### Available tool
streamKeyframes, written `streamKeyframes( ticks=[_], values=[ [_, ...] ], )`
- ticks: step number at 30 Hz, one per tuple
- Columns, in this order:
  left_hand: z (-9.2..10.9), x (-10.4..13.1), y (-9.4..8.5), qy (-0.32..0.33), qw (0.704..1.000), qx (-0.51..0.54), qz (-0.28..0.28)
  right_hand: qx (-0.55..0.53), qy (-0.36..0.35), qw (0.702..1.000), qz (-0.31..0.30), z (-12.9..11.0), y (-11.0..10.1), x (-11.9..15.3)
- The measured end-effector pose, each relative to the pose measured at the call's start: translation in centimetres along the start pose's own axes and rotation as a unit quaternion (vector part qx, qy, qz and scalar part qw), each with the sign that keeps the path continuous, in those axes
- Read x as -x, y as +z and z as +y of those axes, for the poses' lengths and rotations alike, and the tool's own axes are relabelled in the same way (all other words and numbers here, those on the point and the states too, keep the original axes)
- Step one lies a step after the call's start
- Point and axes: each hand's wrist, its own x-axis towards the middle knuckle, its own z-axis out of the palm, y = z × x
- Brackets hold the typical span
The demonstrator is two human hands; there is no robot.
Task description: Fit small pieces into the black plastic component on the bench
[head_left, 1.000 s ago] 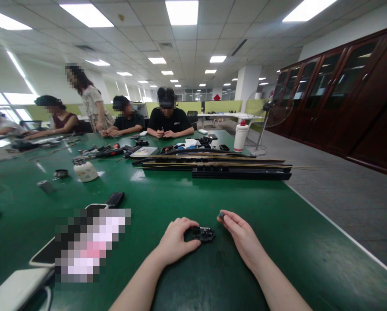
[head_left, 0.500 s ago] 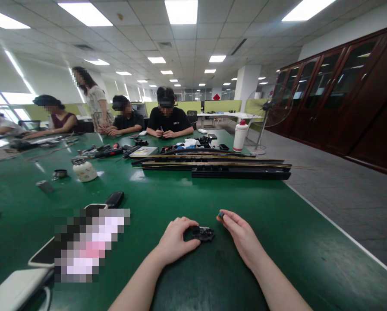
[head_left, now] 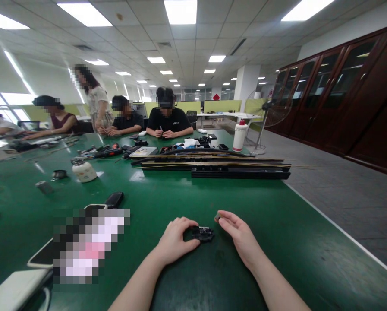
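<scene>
On the green table [head_left: 177, 196] lies a small black plastic part [head_left: 203, 233] with metal bits along its upper side. My left hand [head_left: 177, 239] grips its left end between thumb and forefinger. To the right and slightly above it, my right hand [head_left: 237, 231] pinches a tiny greyish piece [head_left: 218, 216] between thumb and fingertips. That piece is too small to name and is apart from the black part.
Long black strips with thin brass-coloured rods [head_left: 219, 166] lie across the table ahead. At left are a phone-like device [head_left: 41, 252], a white box [head_left: 18, 287], a patterned jar [head_left: 83, 171] and a grey cylinder [head_left: 44, 186]. A white bottle [head_left: 240, 136] stands farther off. Several people sit opposite.
The tiny piece in my right fingers has turned, showing a greyish face instead of a bluish one. My right hand has shifted very slightly left; my left hand stays put.
</scene>
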Motion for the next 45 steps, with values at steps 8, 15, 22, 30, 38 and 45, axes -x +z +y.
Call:
streamKeyframes(
  ticks=[8, 15, 22, 30, 38, 45],
  values=[
    [0.1, 0.1, -0.1, -0.006, 1.0, -0.005, -0.007, 0.075, -0.022, 0.996, -0.043, 0.2, 0.3, 0.0],
    [-0.1, 0.0, 0.0, -0.006, 1.0, -0.007, 0.001, 0.25, -0.097, 0.96, -0.084, 0.7, 0.5, 0.3],
    [-0.4, 0.0, 0.3, 0.014, 1.0, -0.001, 0.012, 0.414, -0.179, 0.883, -0.131, 0.6, 1.1, 1.2],
    [-0.3, 0.0, 0.2, 0.005, 1.0, -0.004, 0.008, 0.441, -0.196, 0.866, -0.131, 0.6, 1.2, 1.3],
    [-0.1, 0.0, 0.1, 0.001, 1.0, -0.003, 0.0, 0.409, -0.164, 0.891, -0.11, 0.7, 1.1, 1.2],
    [-0.2, 0.0, 0.1, -0.006, 1.0, 0.004, -0.001, 0.408, -0.155, 0.893, -0.108, 0.6, 1.1, 1.3]
  ],
)
